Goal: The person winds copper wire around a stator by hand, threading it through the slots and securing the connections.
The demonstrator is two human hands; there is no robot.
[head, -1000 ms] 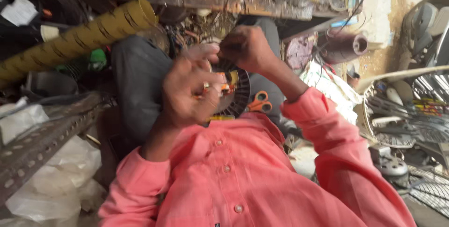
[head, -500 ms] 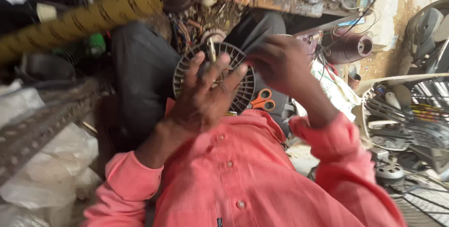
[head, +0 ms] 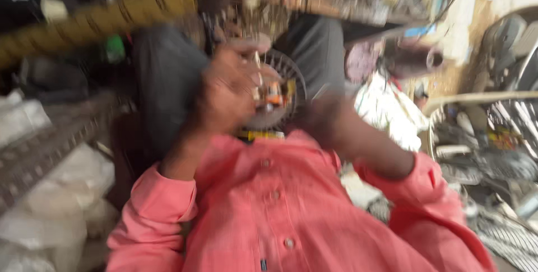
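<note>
The picture is smeared by motion. My left hand (head: 227, 95) is wrapped over the left side of a round dark ribbed part (head: 290, 78), like a small fan motor housing, held above my lap. A thin pale stick stands up beside my fingers. My right hand (head: 322, 120) is a dark blur just below and right of that part; its grip cannot be made out. Both forearms come out of salmon-pink sleeves. Something orange (head: 273, 93) shows at the part's middle, and a yellow strip (head: 260, 135) lies under it.
A yellow corrugated tube (head: 112, 14) slants across the upper left. Perforated metal angle (head: 45, 148) and white plastic bags (head: 56, 193) lie at left. A dark cylinder (head: 414, 59) and wire fan guards (head: 504, 137) sit at right. A cluttered shelf runs along the top.
My right hand has dropped from the part's right edge to below it. My left hand has stayed on the part, which has shifted slightly. The view has become blurred.
</note>
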